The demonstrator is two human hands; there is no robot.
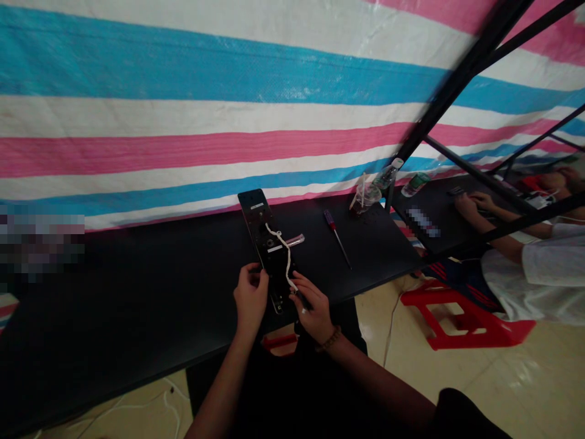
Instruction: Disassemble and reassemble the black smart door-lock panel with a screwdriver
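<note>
Head view: both hands, left (250,297) and right (312,308), grip the lock panel's (267,241) near end.

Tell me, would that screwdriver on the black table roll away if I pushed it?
Probably a little: the screwdriver lies flat on the smooth black table, and its handle looks round. It seems stiff and light. Its thin shaft would likely swing around rather than roll straight.

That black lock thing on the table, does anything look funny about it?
A white cord hangs loose across the black lock plate, ending near the right hand. The left hand holds the plate's edge. Nothing looks broken or spilled.
</note>
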